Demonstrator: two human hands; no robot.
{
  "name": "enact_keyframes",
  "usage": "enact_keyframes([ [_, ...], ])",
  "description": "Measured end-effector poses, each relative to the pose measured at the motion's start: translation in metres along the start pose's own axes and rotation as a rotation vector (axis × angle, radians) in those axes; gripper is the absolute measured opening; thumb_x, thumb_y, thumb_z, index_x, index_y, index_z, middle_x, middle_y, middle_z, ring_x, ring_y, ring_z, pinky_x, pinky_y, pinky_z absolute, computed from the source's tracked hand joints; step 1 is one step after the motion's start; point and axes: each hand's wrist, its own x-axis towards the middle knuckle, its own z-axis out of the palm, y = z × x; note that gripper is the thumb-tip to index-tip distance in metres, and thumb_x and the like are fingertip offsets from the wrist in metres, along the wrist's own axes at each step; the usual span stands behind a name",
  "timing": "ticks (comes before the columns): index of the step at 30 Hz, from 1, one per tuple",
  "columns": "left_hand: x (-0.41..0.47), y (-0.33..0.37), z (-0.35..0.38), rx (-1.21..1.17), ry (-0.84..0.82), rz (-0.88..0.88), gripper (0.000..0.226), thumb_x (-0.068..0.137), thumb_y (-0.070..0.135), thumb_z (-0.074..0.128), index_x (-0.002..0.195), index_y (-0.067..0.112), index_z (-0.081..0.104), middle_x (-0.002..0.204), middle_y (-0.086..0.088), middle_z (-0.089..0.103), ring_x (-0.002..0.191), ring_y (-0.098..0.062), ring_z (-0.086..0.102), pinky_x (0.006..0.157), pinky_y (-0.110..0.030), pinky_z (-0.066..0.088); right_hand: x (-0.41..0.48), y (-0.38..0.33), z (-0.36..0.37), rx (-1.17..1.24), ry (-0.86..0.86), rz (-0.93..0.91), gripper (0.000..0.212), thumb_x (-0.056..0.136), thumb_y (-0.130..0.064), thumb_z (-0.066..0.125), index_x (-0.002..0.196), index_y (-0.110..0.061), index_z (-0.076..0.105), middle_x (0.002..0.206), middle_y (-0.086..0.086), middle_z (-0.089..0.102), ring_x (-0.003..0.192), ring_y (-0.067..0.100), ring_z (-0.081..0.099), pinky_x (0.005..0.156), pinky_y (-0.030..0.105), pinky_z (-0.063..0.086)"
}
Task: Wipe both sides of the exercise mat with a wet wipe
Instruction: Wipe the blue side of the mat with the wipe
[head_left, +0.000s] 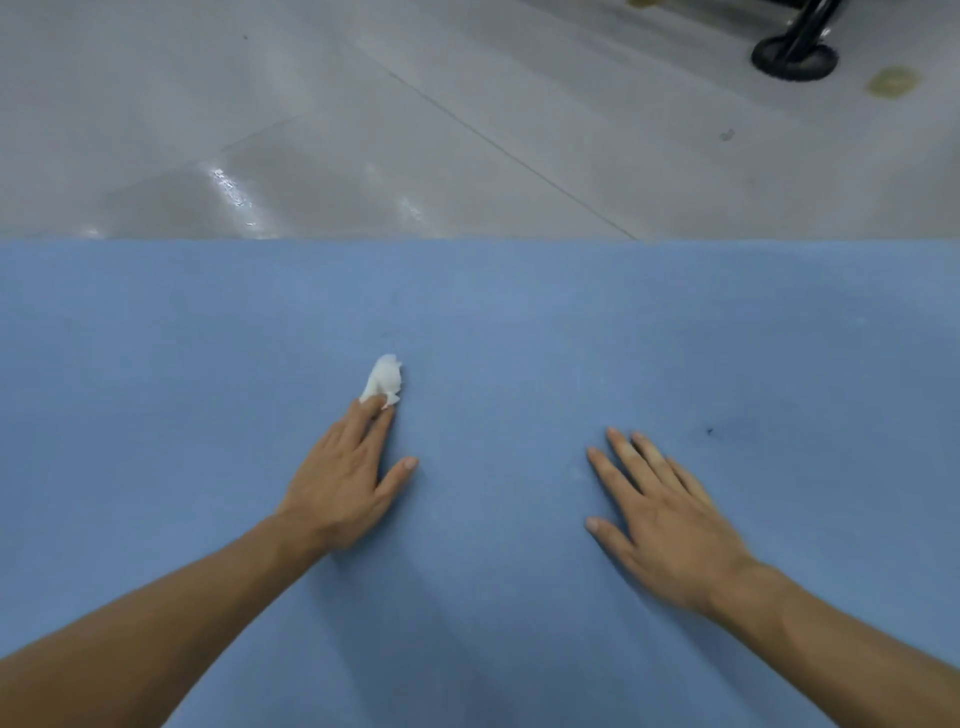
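Two straight-fingered hands: left hand (345, 483) presses crumpled white wet wipe (384, 379) onto blue foam exercise mat (519, 322); right hand (660, 525) rests flat; mat ends cropped.

glossy grey floor (363, 130) with a yellowish stain (892, 82) near a black round base (795, 58).

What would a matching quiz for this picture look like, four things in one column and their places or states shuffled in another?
Things:
1. crumpled white wet wipe
2. left hand
3. right hand
4. round black stand base

Places or states:
A. flat on the blue foam exercise mat, touching nothing else
B. on the grey floor, top right
C. pressing the wipe with straight fingers
D. on the mat, poking out beyond one hand

Pairs: 1-D, 2-C, 3-A, 4-B
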Motion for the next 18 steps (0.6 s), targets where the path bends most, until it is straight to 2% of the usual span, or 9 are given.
enact_keyframes([
  [3, -0.004, 0.034, 0.006, -0.045, -0.024, 0.093, 0.1, 0.094, 0.081, 0.006, 0.162, 0.011, 0.026, 0.17, -0.01, 0.021, 0.158, -0.027, 0.017, 0.125, -0.023, -0.004, -0.004, -0.005, 0.006, 0.013, 0.033, 0.012, 0.074, 0.096, -0.062, 0.031, 0.159, -0.023, 0.042, 0.168, 0.003, 0.033, 0.154, 0.028, 0.032, 0.119, 0.048, 0.035],
  [6, -0.007, 0.085, 0.016, -0.085, -0.066, 0.226, 0.096, 0.096, 0.079, 0.011, 0.163, 0.011, 0.023, 0.171, -0.008, 0.019, 0.159, -0.023, 0.01, 0.129, -0.034, 0.006, -0.011, -0.001, 0.007, 0.022, 0.051, -0.034, 0.075, 0.098, -0.065, 0.027, 0.162, -0.027, 0.033, 0.171, 0.0, 0.024, 0.158, 0.024, 0.023, 0.124, 0.045, 0.026],
  [8, -0.012, 0.125, 0.025, -0.098, -0.072, 0.359, 0.089, 0.099, 0.073, 0.022, 0.163, 0.01, 0.027, 0.17, -0.008, 0.023, 0.159, -0.025, 0.012, 0.129, -0.041, 0.014, -0.018, 0.007, 0.008, 0.026, 0.031, -0.058, 0.077, 0.098, -0.067, 0.023, 0.165, -0.03, 0.026, 0.173, -0.003, 0.016, 0.16, 0.021, 0.015, 0.127, 0.044, 0.022],
  [10, -0.019, 0.165, 0.035, -0.098, -0.073, 0.493, 0.084, 0.1, 0.066, 0.03, 0.161, 0.009, 0.03, 0.169, -0.008, 0.026, 0.159, -0.024, 0.013, 0.128, -0.041, 0.014, -0.027, 0.018, 0.008, 0.004, 0.022, -0.074, 0.077, 0.098, -0.068, 0.023, 0.165, -0.03, 0.025, 0.174, -0.003, 0.014, 0.16, 0.02, 0.014, 0.127, 0.045, 0.024],
  [12, -0.027, 0.194, 0.044, -0.08, -0.082, 0.568, 0.081, 0.101, 0.063, 0.034, 0.16, 0.008, 0.032, 0.169, -0.006, 0.026, 0.159, -0.023, 0.01, 0.129, -0.038, 0.007, -0.04, 0.033, 0.009, -0.027, 0.007, -0.081, 0.076, 0.099, -0.067, 0.025, 0.165, -0.03, 0.025, 0.174, -0.003, 0.014, 0.16, 0.019, 0.013, 0.125, 0.042, 0.02],
  [14, -0.029, 0.206, 0.049, -0.079, -0.095, 0.586, 0.079, 0.101, 0.061, 0.035, 0.16, 0.009, 0.033, 0.169, -0.005, 0.026, 0.159, -0.022, 0.01, 0.128, -0.035, 0.002, -0.056, 0.048, 0.01, -0.047, 0.02, -0.071, 0.073, 0.1, -0.066, 0.029, 0.164, -0.03, 0.027, 0.173, -0.001, 0.019, 0.159, 0.021, 0.018, 0.122, 0.041, 0.018],
  [18, -0.012, 0.181, 0.044, -0.003, -0.05, 0.617, 0.071, 0.103, 0.057, 0.035, 0.157, 0.012, 0.04, 0.164, -0.005, 0.038, 0.154, -0.024, 0.029, 0.126, -0.036, 0.013, -0.084, 0.07, 0.015, -0.064, 0.034, -0.022, 0.069, 0.102, -0.063, 0.032, 0.162, -0.029, 0.033, 0.171, 0.001, 0.026, 0.157, 0.023, 0.025, 0.121, 0.043, 0.021],
])
